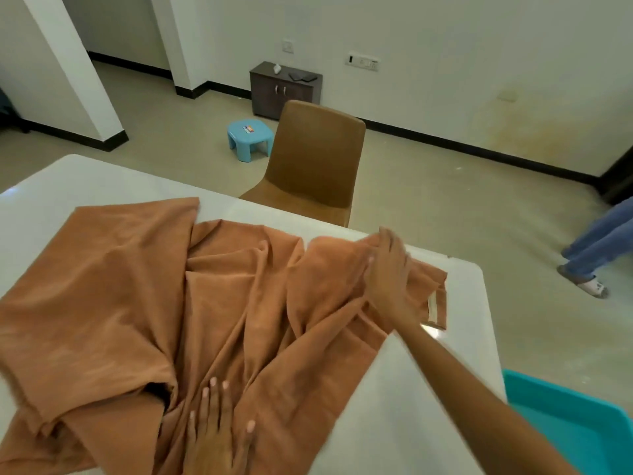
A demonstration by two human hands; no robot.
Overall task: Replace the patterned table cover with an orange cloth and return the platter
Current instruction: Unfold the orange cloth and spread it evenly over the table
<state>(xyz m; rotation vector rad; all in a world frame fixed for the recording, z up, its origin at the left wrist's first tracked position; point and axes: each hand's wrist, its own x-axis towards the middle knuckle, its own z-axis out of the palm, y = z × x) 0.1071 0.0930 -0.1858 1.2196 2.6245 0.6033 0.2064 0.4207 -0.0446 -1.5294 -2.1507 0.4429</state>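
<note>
An orange cloth lies rumpled and partly unfolded over the white table, with deep folds through its middle. My left hand lies flat on the cloth near the front edge, fingers spread and straight. My right hand reaches to the far right part of the cloth; it is blurred, and its fingers seem to hold a raised fold there. A turquoise platter shows at the lower right, beside the table. No patterned cover is in view.
A brown chair stands at the table's far side. Behind it are a small blue stool and a dark low cabinet by the wall. Another person's legs stand on the floor at the right.
</note>
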